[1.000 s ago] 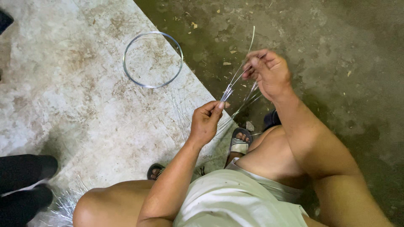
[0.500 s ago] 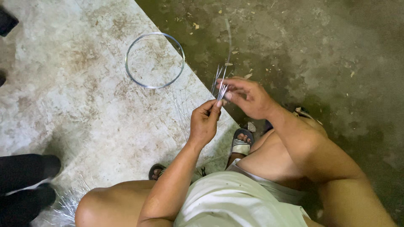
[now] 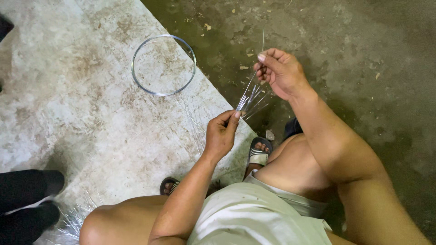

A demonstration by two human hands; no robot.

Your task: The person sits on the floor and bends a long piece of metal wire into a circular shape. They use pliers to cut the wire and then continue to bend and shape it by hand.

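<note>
1. Thin round metal wire ring [image 3: 164,65] lies flat on the pale concrete slab [image 3: 68,104], well apart from both hands, up-left of the fingers.
2. Left hand [image 3: 221,134]: forearm raised, fingertips pinched shut on a bundle of thin silvery wire strands [image 3: 249,100].
3. Right hand [image 3: 282,72]: elbow bent, thumb and forefinger nipping one strand above the bundle; other fingers loosely curled.

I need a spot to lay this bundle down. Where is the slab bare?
Bare pale concrete slab lies left of the round wire ring, and between the ring and the left hand. Crowded: loose thin wires beside that hand, more by the left knee.
</note>
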